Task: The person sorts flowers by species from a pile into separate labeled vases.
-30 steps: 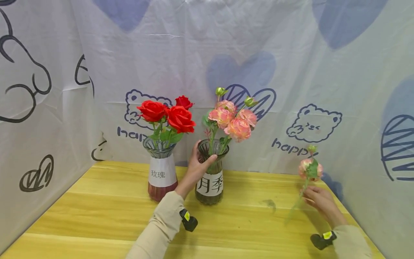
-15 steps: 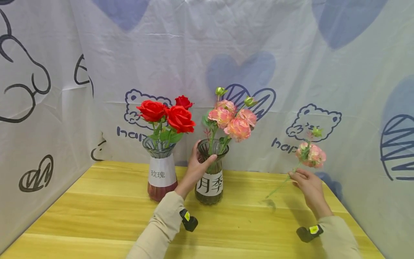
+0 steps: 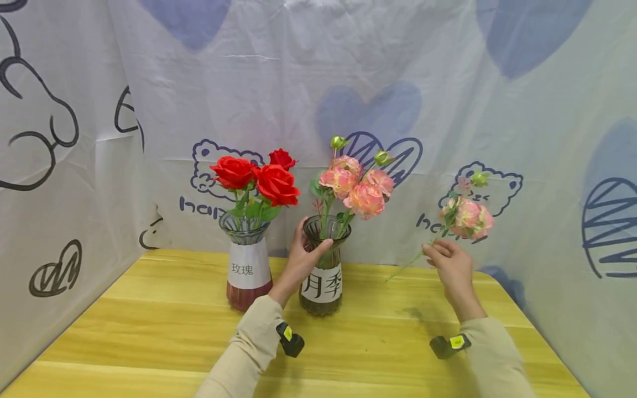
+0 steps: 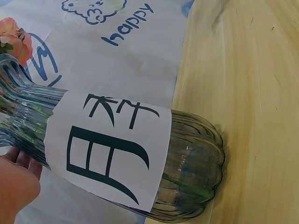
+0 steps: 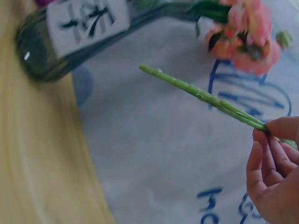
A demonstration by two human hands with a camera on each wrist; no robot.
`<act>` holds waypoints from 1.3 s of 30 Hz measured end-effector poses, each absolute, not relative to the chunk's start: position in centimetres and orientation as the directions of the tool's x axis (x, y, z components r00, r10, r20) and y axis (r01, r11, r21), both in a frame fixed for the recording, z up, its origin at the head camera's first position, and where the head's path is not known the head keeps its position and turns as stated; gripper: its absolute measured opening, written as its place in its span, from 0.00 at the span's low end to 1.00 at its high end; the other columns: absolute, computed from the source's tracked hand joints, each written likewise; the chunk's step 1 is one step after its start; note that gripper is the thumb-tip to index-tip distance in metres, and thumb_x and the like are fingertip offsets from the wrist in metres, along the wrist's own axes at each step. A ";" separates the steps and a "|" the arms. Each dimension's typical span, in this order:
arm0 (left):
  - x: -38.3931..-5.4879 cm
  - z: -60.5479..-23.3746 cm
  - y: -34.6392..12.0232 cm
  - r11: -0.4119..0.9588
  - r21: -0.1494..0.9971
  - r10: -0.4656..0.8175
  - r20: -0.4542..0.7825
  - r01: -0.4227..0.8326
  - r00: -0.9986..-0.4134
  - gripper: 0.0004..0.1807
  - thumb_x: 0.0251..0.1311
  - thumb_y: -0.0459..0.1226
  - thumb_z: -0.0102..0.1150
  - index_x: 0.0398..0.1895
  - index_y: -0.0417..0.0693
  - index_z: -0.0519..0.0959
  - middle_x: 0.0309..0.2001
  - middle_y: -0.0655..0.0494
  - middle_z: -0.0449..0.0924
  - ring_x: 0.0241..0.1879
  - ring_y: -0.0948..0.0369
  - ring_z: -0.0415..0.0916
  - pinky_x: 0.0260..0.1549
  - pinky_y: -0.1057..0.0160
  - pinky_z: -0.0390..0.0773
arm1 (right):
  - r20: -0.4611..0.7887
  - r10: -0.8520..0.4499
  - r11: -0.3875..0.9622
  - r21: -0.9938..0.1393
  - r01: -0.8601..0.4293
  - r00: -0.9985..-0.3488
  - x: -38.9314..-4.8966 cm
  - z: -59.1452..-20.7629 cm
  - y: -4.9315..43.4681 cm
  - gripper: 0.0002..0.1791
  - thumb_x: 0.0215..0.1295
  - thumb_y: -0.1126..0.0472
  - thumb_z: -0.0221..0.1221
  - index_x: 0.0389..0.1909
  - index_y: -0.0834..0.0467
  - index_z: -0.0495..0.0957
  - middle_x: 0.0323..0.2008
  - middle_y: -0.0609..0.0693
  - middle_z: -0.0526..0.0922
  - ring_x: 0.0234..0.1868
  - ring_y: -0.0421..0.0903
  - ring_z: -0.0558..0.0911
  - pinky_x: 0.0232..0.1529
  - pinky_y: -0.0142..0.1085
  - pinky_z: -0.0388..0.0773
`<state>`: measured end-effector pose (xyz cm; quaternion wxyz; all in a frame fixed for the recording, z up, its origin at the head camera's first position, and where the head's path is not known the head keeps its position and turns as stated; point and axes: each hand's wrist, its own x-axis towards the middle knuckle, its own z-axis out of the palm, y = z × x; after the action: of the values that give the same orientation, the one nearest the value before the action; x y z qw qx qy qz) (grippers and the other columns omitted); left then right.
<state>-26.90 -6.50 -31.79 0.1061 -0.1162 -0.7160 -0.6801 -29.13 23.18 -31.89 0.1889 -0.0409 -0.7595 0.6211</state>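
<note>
My left hand (image 3: 301,266) holds the neck of a dark glass vase (image 3: 320,307), thumb and fingers round it just below the rim. A white paper label (image 4: 112,149) wraps the vase, and several pink flowers (image 3: 365,199) with green buds stand in it. To the right, above the table, my right hand (image 3: 454,273) pinches the green stem (image 5: 201,93) of a pink artificial flower (image 3: 468,216) between thumb and fingertips. That flower leans, with its bloom up to the right and its bare stem end pointing down-left towards the vase, apart from it.
A second labelled glass vase (image 3: 249,296) with red roses (image 3: 276,184) stands left of the dark one. The wooden table (image 3: 378,342) meets a printed cloth backdrop (image 3: 278,99) behind, with cloth at both sides too.
My right hand has moved left and up with the pink flower, its stem tilting further over and its end nearing the vase. The left hand and vase have stayed in place.
</note>
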 end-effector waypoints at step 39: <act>-30.1 -34.9 -6.4 0.044 0.930 -0.011 0.366 0.365 -0.930 0.48 0.59 0.46 0.61 0.76 0.48 0.45 0.66 0.33 0.62 0.64 0.44 0.63 0.60 0.45 0.64 | 0.443 0.295 -0.028 -0.882 -0.471 -0.847 -29.6 -28.6 10.9 0.09 0.62 0.72 0.61 0.41 0.70 0.73 0.36 0.59 0.81 0.30 0.35 0.82 0.28 0.29 0.80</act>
<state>-30.08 -6.43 -34.90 0.1383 -0.1251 -0.7092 -0.6799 -29.57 10.90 -28.64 0.2684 0.0684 -0.6433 0.7137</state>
